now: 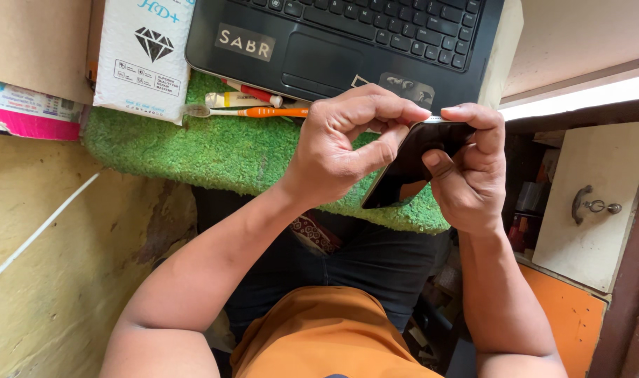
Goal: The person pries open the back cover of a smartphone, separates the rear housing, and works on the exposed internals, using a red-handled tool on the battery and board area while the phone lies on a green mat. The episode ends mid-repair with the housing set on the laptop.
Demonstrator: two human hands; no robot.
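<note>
1. The right hand (466, 178) clamps the black phone (410, 164) by its edges, tilted, just above the near rim of the green mat (214, 150).
2. The left hand (347, 143) curls over the phone's upper edge, fingertips (414, 112) pinching at the seam; both hands meet on the device.
3. Judging by this grip, steady support from the right palm and small, even pulls from the left suit the work.
4. Beyond the hands lie an orange-handled toothbrush (263, 112) and a black laptop (347, 38).
</note>
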